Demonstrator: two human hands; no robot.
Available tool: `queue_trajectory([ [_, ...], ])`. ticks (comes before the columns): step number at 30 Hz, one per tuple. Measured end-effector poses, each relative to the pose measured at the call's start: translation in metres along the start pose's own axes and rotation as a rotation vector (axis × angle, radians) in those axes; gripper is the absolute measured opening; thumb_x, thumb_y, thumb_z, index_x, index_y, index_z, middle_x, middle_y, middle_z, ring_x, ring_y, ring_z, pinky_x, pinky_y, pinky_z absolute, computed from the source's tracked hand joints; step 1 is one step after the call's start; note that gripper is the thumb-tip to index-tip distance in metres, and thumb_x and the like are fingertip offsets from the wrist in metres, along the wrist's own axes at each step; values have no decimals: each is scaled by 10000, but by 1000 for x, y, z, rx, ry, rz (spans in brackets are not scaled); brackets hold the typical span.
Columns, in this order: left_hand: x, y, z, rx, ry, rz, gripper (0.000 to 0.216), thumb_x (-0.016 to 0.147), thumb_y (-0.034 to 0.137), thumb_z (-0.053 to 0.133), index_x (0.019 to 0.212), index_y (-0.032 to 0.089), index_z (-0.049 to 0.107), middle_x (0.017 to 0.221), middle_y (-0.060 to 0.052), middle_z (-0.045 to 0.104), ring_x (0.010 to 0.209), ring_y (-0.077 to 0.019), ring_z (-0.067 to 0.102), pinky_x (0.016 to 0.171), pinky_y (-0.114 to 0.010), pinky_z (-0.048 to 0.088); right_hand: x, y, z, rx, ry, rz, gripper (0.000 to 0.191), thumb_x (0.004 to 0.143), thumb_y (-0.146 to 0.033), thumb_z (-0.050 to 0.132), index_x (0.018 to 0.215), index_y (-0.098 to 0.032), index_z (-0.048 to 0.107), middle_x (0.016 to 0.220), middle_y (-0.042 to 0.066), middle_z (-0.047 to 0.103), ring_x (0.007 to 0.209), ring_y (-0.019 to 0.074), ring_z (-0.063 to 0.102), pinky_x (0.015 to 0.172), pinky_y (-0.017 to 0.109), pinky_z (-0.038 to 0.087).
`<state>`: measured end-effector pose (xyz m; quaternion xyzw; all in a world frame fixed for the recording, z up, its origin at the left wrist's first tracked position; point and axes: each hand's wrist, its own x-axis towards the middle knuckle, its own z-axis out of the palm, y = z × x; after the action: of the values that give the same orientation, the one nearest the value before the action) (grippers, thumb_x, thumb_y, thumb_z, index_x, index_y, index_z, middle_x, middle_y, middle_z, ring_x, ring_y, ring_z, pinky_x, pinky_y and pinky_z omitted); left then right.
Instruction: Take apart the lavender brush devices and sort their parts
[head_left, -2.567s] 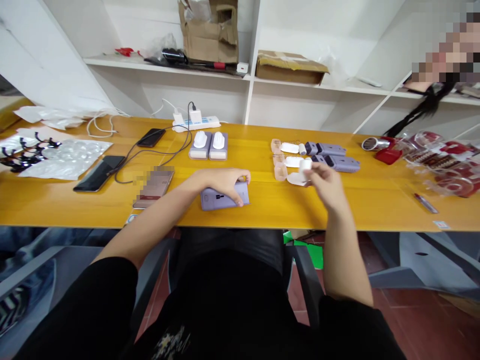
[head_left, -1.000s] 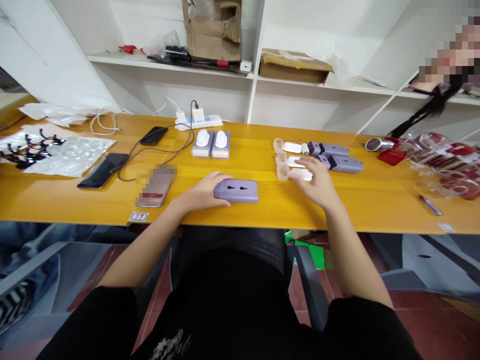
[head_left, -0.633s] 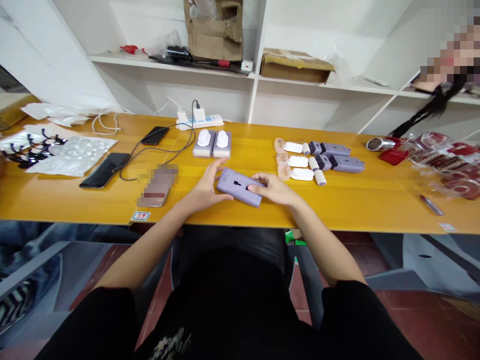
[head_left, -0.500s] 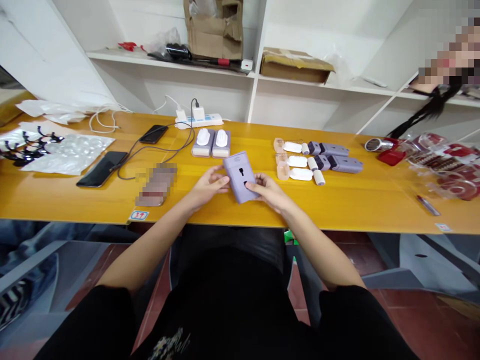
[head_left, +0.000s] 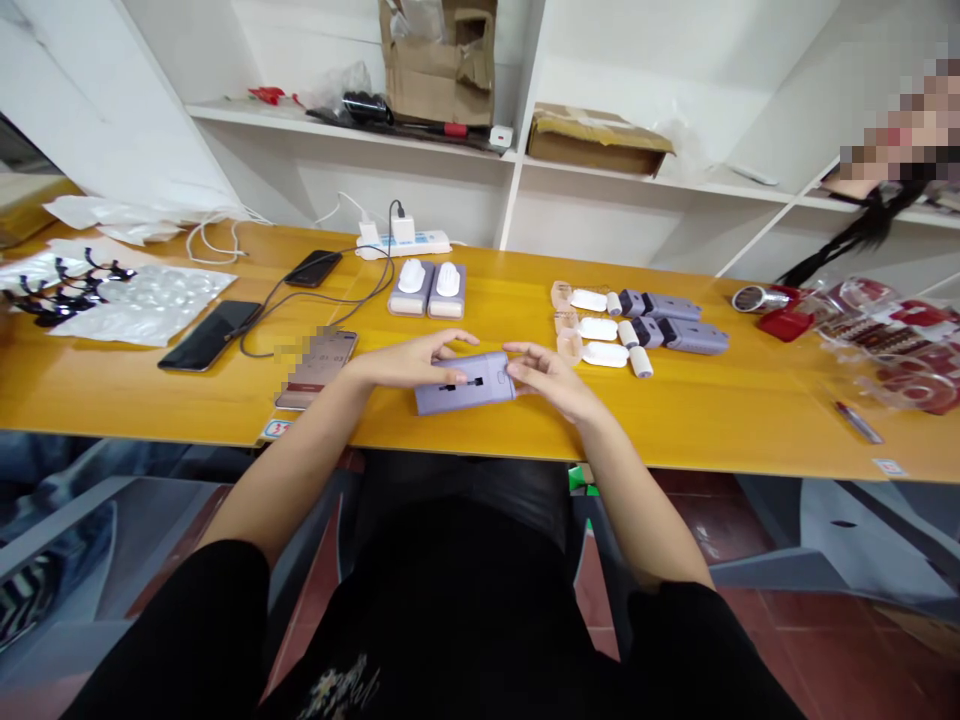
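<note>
Between my hands at the table's front edge is a light purple box-shaped casing [head_left: 491,380] with black slots in its upper face. It lies lengthwise, its ends pointing left and right. My left hand [head_left: 405,362] grips it from the far side at its left half, thumb on the face. At the right end, my right hand [head_left: 551,380] pinches the casing with thumb and fingers. Beyond it stand two purple units [head_left: 409,300] topped with white ribbed pieces [head_left: 448,280]. To the right lie rows of clear peach cups [head_left: 569,348], white oval parts [head_left: 606,354], small white cylinders [head_left: 640,362] and more purple housings [head_left: 696,337].
Left of my arms are a dark phone [head_left: 210,336], a smaller phone [head_left: 313,268], a cable and a power strip [head_left: 420,244]. Bubble wrap [head_left: 161,305] with black clips lies far left. Clear packs [head_left: 870,320] and a lipstick-like tube [head_left: 859,422] are right. Shelves hold cardboard boxes [head_left: 600,138].
The purple casing has turned from nearly upright in view to lying sideways. My left hand has moved over its left half, and my right hand has shifted to its right end.
</note>
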<state>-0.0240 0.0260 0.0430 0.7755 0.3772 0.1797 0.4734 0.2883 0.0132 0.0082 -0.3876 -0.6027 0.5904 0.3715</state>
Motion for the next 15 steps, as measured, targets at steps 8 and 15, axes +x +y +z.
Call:
queue_trajectory([
  [8,12,-8,9,60,104,123,580,814,548,915,1252,206,747,1301,-109,789,1201,-274,743,1068,-422,580,-2,17,1,-80,-107,-25,648,777,-383,1006,1335,-262,700,1154,49,775,971,202,733,917,406,667],
  [15,8,-11,13,54,181,155,537,794,526,945,1197,208,787,1212,-89,820,1132,-270,769,1089,-448,596,-4,20,2,-164,-132,-99,616,852,-360,922,1393,-253,649,1161,60,746,1008,209,717,919,391,646],
])
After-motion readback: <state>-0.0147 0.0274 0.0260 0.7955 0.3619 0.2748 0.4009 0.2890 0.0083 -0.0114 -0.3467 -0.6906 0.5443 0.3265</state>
